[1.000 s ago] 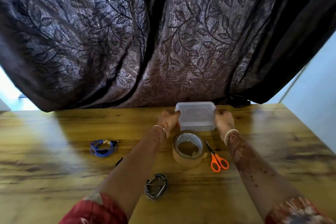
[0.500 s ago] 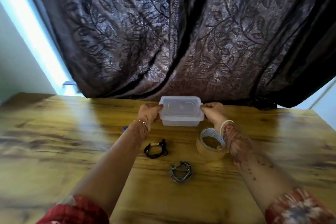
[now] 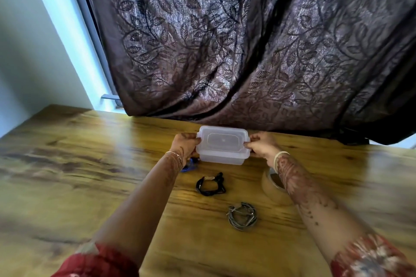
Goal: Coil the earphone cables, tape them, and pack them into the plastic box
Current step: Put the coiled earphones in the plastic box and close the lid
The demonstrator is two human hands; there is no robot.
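A translucent plastic box point(image 3: 222, 145) with its lid on sits at the far side of the wooden table point(image 3: 90, 175). My left hand point(image 3: 185, 146) grips its left end and my right hand point(image 3: 262, 145) grips its right end. A coiled black earphone cable point(image 3: 210, 184) lies just in front of the box. Nearer to me rests a coiled grey earphone cable point(image 3: 242, 215). A blue coiled cable point(image 3: 190, 165) peeks out from under my left wrist, mostly hidden. The brown tape roll point(image 3: 273, 186) stands partly behind my right forearm.
A dark leaf-patterned curtain point(image 3: 247, 51) hangs right behind the box, down to the table's far edge. A pale wall and window frame point(image 3: 67, 40) are at the left.
The view has swung to the left, so the box and cables now sit further right. Both hands keep their hold on the box ends. The orange scissors have left the view.
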